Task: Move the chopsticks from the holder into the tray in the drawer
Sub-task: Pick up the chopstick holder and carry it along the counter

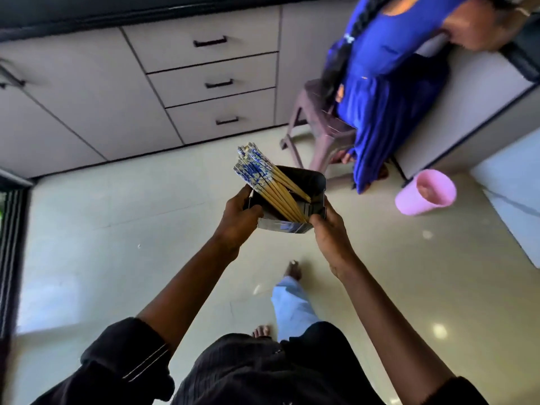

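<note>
Tiled floor (117, 229), hands (238, 220) (330, 232) gripping holder (311, 182), chopsticks (263, 176) inside

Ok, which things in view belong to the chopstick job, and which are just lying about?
Job: chopsticks, black holder gripped by left hand and right hand, cabinet drawers (all closed; tray not visible).
Lying about: pink bucket, plastic stool, seated person in blue.
</note>
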